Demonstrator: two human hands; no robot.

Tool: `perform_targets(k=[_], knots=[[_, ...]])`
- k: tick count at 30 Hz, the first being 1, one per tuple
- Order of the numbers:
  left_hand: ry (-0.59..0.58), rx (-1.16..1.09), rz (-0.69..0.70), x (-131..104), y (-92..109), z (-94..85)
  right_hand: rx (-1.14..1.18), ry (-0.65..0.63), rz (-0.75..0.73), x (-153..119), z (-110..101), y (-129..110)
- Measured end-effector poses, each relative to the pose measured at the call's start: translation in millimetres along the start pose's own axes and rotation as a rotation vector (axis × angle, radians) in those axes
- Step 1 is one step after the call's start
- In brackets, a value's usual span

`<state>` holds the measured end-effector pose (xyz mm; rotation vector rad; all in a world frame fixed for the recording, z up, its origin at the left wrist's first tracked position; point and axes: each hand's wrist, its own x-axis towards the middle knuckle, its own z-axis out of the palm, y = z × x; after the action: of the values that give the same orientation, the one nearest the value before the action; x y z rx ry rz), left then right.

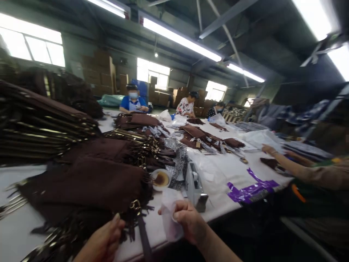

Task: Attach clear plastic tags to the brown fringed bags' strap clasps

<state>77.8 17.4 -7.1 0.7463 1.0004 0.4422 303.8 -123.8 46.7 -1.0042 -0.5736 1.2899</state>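
Observation:
My right hand [189, 220] pinches a thin, whitish translucent piece of sheet [170, 207], perhaps paper or plastic, above the table's front edge. To the left, my left hand [105, 238] is loosely open beside a dark brown fringed bag [89, 182]; nothing shows in its fingers. A dark strap with a gold-coloured clasp [135, 205] hangs from the bag toward the table edge. Just beyond my right hand are a white bowl [168, 177] with brownish-yellow contents and a grey tape dispenser [195, 185].
Stacked brown bags [40, 127] rise at left, and more bags [195, 133] lie farther across the white table [223, 163]. Purple plastic [252, 191] covers part of the front edge. A co-worker's arm [289, 163] reaches in from the right. Several people sit opposite.

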Motion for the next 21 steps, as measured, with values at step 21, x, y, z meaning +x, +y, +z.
perform_targets(k=[21], knots=[[-0.211,-0.11,0.116,1,-9,-11.9,-1.936,0.247,-0.077,119,-21,16]])
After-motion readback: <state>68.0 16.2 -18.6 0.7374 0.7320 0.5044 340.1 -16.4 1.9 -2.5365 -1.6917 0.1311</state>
